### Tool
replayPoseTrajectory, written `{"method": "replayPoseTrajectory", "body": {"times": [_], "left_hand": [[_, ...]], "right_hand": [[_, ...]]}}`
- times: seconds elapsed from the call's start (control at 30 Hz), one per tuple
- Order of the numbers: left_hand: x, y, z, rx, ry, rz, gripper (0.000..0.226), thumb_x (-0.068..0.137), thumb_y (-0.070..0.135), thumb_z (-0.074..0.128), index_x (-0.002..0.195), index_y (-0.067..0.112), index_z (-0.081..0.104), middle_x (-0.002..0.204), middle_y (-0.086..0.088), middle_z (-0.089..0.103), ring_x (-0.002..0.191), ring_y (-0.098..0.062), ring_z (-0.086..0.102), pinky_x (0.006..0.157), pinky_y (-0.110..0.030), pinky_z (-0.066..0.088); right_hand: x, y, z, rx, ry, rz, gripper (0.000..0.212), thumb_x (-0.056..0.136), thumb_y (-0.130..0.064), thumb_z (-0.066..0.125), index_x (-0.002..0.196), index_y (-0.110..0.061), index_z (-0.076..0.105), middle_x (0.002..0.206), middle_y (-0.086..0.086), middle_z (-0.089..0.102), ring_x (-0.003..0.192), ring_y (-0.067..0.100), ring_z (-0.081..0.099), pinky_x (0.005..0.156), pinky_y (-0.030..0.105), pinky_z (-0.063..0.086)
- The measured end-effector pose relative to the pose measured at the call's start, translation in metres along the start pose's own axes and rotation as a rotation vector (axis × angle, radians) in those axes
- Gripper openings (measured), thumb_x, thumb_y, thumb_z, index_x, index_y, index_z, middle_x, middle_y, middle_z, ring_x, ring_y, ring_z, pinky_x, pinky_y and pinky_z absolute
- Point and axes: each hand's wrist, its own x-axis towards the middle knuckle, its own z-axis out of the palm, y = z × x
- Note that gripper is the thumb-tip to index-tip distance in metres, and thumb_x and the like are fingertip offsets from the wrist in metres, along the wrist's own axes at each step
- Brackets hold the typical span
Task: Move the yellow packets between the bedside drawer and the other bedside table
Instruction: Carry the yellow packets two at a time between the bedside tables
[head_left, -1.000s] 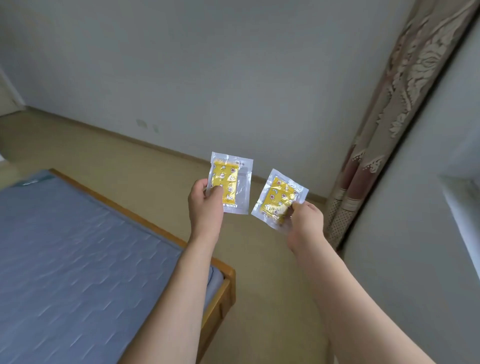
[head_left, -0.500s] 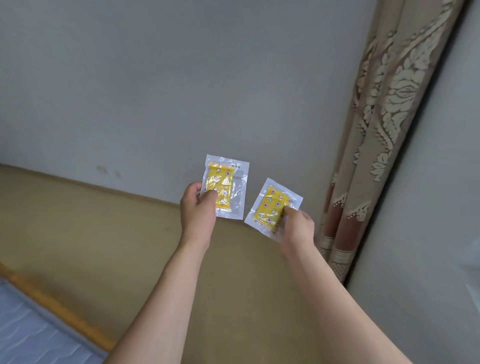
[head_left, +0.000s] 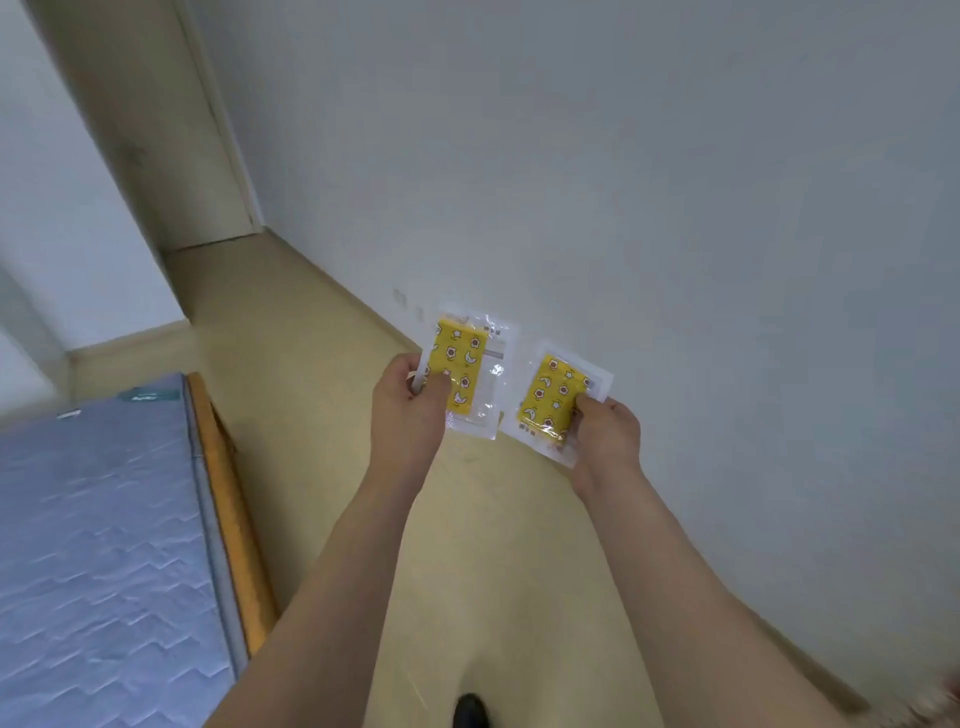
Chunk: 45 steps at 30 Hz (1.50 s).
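Head view: left hand (head_left: 410, 410) pinches left yellow packet (head_left: 462, 371) at lower corner, thumb on front. Right hand (head_left: 605, 434) pinches right yellow packet (head_left: 553, 400) same way. Both packets up in air over floor (head_left: 322, 395), one per hand, probably so neither slips during carry. Bed (head_left: 104, 545) at left. Drawer, bedside table not visible.

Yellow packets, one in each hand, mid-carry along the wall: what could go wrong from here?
1. The left hand and the right hand each pinch only a lower corner of the left packet and the right packet; the glossy wrap might slip.
2. The packets' inner edges nearly meet; a bump could loosen a pinch.
3. The bed frame borders the narrow floor path; a shin could clip it.
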Motion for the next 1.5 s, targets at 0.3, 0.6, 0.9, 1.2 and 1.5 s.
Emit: {"method": "replayPoseTrajectory", "body": {"times": [0.3, 0.6, 0.9, 1.2, 1.5], "left_hand": [[0.235, -0.027, -0.045, 0.005, 0.211, -0.037, 0.018, 0.088, 0.009, 0.054, 0.088, 0.025, 0.061, 0.087, 0.001, 0.074, 0.079, -0.021, 0.069, 0.071, -0.036, 0.053], [0.405, -0.083, -0.082, 0.027, 0.420, -0.115, 0.013, 0.090, 0.014, 0.055, 0.091, 0.025, 0.063, 0.095, -0.001, 0.074, 0.090, -0.024, 0.071, 0.077, -0.040, 0.056], [0.645, -0.099, -0.104, 0.058, 0.572, -0.156, 0.012, 0.093, 0.013, 0.053, 0.094, 0.021, 0.062, 0.093, -0.001, 0.072, 0.085, -0.021, 0.070, 0.071, -0.035, 0.057], [0.833, -0.100, -0.136, 0.026, 0.709, -0.147, 0.011, 0.093, 0.012, 0.051, 0.099, 0.015, 0.060, 0.096, -0.002, 0.072, 0.083, -0.022, 0.068, 0.065, -0.032, 0.052], [1.037, -0.156, -0.168, 0.004, 0.723, -0.137, 0.011, 0.094, 0.015, 0.054, 0.098, 0.022, 0.062, 0.090, 0.007, 0.073, 0.082, -0.014, 0.071, 0.071, -0.033, 0.058]], "right_hand": [[0.143, 0.009, 0.217, -0.054, -0.193, 0.107, 0.010, 0.095, -0.009, 0.052, 0.102, -0.008, 0.059, 0.104, 0.016, 0.068, 0.081, 0.029, 0.069, 0.061, 0.048, 0.060], [0.256, 0.049, 0.391, -0.131, -0.332, 0.214, 0.006, 0.099, -0.010, 0.051, 0.098, -0.010, 0.057, 0.090, 0.008, 0.068, 0.067, 0.019, 0.068, 0.043, 0.027, 0.053], [0.411, 0.068, 0.604, -0.173, -0.508, 0.251, 0.020, 0.097, -0.011, 0.052, 0.116, -0.006, 0.058, 0.106, 0.012, 0.071, 0.086, 0.028, 0.071, 0.074, 0.050, 0.059], [0.516, 0.067, 0.790, -0.248, -0.638, 0.223, 0.017, 0.099, -0.014, 0.052, 0.114, -0.008, 0.057, 0.094, 0.003, 0.069, 0.070, 0.014, 0.068, 0.046, 0.028, 0.055], [0.638, 0.108, 0.969, -0.314, -0.684, 0.173, 0.018, 0.098, -0.014, 0.052, 0.114, -0.009, 0.058, 0.104, 0.009, 0.071, 0.087, 0.024, 0.071, 0.070, 0.045, 0.060]]}}
